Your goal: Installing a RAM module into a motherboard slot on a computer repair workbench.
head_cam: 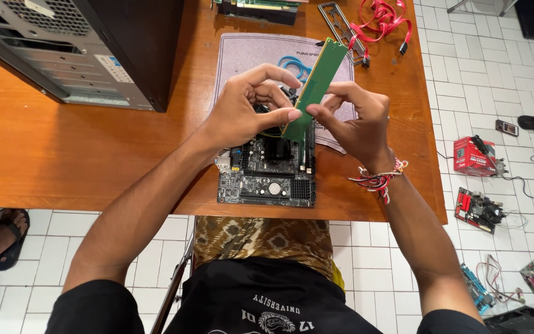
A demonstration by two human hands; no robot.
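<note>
From the head camera, the left hand [242,111] and right hand [353,120] both pinch the green memory stick [316,83], held tilted above the motherboard [267,170] on the wooden table [63,161]. It is not seated yet. A computer case [75,49] and red cables [381,21] lie well apart; nothing blocks the board.

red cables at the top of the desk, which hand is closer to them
Right. The right hand pinches the green memory stick just below the red cables; the left hand holds the stick's lower end, farther left.
</note>
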